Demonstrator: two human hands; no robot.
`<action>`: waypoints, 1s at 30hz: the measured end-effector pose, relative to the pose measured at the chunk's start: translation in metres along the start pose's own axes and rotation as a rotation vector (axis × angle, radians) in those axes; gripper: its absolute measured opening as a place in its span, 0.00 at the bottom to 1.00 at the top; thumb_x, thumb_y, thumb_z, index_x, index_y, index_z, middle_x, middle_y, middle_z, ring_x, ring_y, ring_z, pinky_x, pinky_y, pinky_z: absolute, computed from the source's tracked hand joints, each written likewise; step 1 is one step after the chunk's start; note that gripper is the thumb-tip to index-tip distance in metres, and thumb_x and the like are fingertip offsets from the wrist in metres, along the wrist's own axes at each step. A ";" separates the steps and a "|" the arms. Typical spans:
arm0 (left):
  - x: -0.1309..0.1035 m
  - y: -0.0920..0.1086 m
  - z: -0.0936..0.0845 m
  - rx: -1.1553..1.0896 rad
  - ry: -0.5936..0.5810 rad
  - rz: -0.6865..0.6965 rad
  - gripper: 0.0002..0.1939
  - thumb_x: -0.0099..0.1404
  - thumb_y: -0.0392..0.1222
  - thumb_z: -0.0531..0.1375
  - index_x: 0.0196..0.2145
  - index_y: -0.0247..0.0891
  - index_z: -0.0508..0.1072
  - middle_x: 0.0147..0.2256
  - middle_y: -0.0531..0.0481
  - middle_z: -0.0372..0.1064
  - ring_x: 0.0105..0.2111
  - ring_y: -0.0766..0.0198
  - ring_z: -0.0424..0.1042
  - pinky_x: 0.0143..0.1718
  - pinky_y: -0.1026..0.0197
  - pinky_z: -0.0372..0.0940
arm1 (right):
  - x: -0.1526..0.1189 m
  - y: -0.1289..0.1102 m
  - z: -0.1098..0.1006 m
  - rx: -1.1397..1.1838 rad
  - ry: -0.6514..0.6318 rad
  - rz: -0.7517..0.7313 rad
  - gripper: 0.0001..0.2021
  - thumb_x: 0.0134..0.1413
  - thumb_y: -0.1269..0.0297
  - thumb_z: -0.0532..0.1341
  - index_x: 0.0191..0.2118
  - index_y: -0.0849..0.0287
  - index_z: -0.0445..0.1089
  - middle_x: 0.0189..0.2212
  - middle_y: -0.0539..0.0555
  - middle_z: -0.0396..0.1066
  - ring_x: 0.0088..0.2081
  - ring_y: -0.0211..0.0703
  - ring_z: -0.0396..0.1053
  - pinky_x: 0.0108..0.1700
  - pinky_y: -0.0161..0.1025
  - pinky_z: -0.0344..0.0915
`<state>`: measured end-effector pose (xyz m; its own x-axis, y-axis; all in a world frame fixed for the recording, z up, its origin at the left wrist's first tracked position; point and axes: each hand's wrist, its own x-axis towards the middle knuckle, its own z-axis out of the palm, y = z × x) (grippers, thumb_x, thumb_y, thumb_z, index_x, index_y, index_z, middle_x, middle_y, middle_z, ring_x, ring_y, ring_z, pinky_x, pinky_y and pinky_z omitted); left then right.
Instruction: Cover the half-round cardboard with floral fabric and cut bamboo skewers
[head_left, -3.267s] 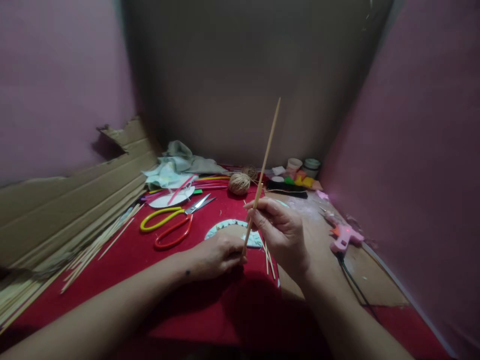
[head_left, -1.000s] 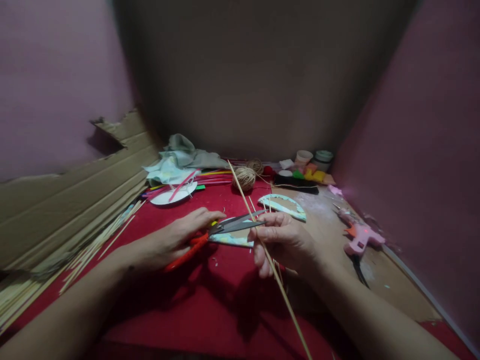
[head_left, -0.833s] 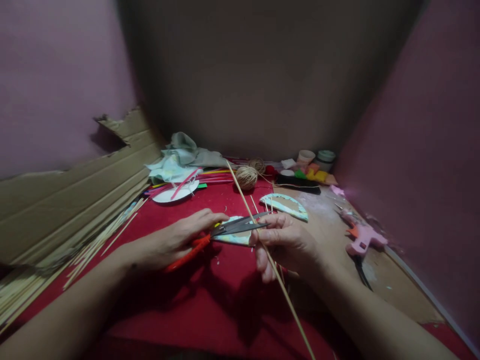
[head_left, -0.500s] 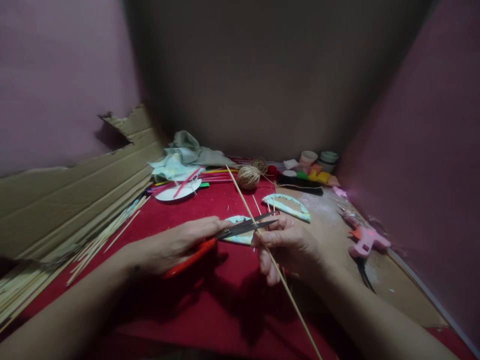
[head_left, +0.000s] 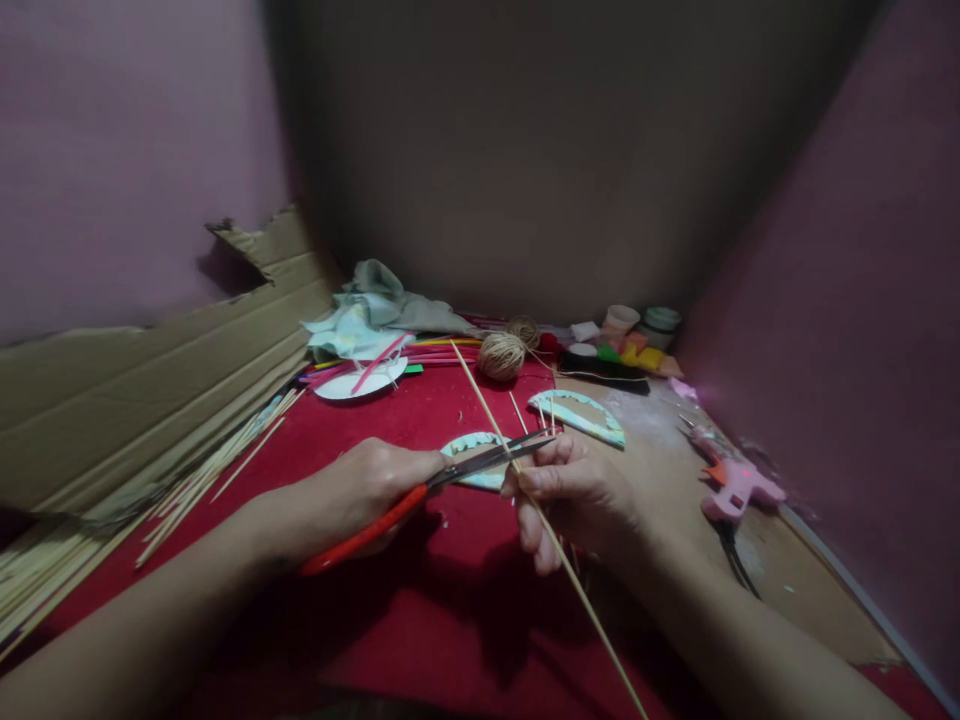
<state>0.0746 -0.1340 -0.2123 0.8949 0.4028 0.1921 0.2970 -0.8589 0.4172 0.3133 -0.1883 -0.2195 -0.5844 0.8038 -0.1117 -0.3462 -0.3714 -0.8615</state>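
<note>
My left hand [head_left: 367, 490] is closed on red-handled scissors [head_left: 375, 527], whose dark blades point right and cross a long thin wooden stick [head_left: 585, 600]. Between thumb and fingers, my right hand [head_left: 566, 490] holds that stick close to the blades. The stick slants from upper left to lower right. Several shorter sticks stick up behind my right fingers. A half-ring piece wrapped in pale green [head_left: 469, 445] lies just behind the blades, partly hidden. Another such half-ring [head_left: 581, 415] rests farther back on the right.
Many thin sticks [head_left: 202, 480] lie along cardboard [head_left: 150, 400] at left. Pale cloth [head_left: 364, 320], a white disc [head_left: 360, 380] and twine balls [head_left: 501, 355] sit at the back. A pink glue gun [head_left: 739, 490] with its cable is at right, near cups [head_left: 621, 320].
The scissor blades have come closer together around the stick. My left hand and the red handles have shifted slightly; my right hand keeps its hold on the stick.
</note>
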 end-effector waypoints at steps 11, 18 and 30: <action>-0.003 -0.003 0.003 0.002 0.008 -0.067 0.02 0.63 0.35 0.53 0.33 0.39 0.65 0.25 0.55 0.66 0.22 0.70 0.64 0.24 0.68 0.56 | 0.005 -0.001 0.003 0.015 0.029 -0.034 0.10 0.43 0.62 0.65 0.29 0.64 0.69 0.16 0.53 0.73 0.14 0.38 0.70 0.13 0.28 0.63; -0.003 -0.006 0.004 0.065 0.011 -0.169 0.04 0.61 0.34 0.50 0.32 0.38 0.63 0.24 0.54 0.64 0.21 0.69 0.62 0.24 0.68 0.55 | 0.006 -0.004 0.012 -0.057 0.214 -0.112 0.13 0.43 0.59 0.67 0.30 0.63 0.69 0.16 0.50 0.72 0.13 0.35 0.68 0.14 0.27 0.61; 0.002 -0.002 0.010 0.096 0.070 -0.316 0.06 0.61 0.36 0.50 0.34 0.39 0.65 0.24 0.53 0.65 0.21 0.67 0.60 0.23 0.66 0.55 | 0.007 -0.004 0.029 -0.437 0.598 -0.321 0.09 0.50 0.62 0.62 0.26 0.60 0.63 0.15 0.44 0.66 0.11 0.25 0.54 0.13 0.25 0.47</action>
<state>0.0791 -0.1349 -0.2213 0.7295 0.6719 0.1281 0.5894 -0.7125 0.3806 0.2890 -0.1943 -0.2028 0.0291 0.9990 0.0343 -0.0401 0.0354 -0.9986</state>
